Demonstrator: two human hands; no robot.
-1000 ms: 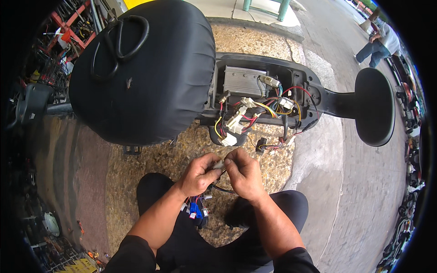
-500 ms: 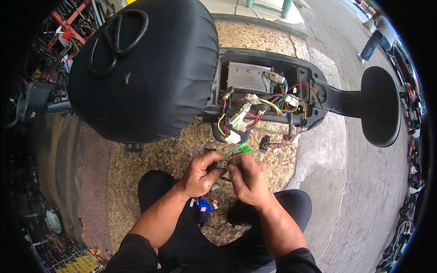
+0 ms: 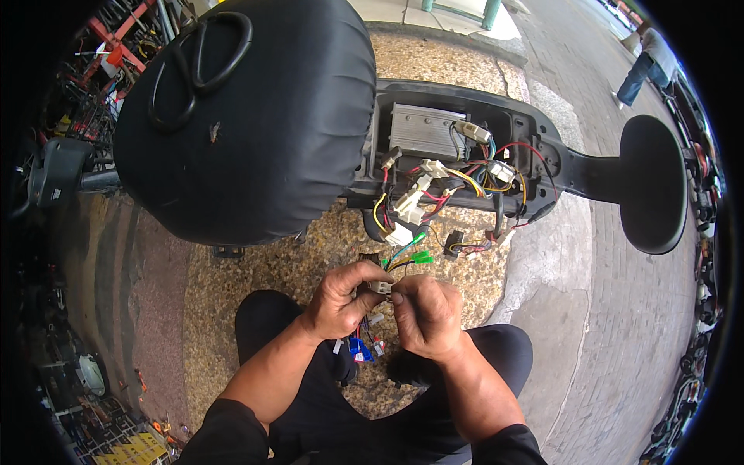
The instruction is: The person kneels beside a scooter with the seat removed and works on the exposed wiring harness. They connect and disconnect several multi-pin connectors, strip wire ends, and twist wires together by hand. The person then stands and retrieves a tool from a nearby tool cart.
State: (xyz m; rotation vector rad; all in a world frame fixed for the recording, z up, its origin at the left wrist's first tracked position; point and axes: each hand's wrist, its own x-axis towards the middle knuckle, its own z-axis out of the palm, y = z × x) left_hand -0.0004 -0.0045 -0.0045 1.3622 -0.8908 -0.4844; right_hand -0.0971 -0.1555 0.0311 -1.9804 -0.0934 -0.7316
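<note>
My left hand (image 3: 341, 302) pinches a small white connector (image 3: 380, 287) between thumb and finger. My right hand (image 3: 428, 314) is closed at that connector's right end, its fingertips on it. Wires with green-sleeved ends (image 3: 419, 257) stick up just above my hands, and blue connectors (image 3: 361, 350) with thinner wires hang below them between my legs. Beyond my hands lies an opened scooter body (image 3: 521, 116) holding a finned metal box (image 3: 426, 128) and a tangle of white plugs (image 3: 411, 203) and colored wires. A black connector (image 3: 455, 242) dangles below it.
A big black padded seat (image 3: 256, 132) with a rubber cord fills the upper left; a black backrest pad (image 3: 651, 182) sticks out right. Cluttered racks and parts (image 3: 108, 46) line the left edge, tools (image 3: 147, 446) the lower left. A person (image 3: 647, 66) stands bent on the pavement, upper right.
Green-sleeved wire ends now show above my hands. Both hands have shifted slightly right and down, my right fingers curling more over the connector. The person at upper right has bent further over.
</note>
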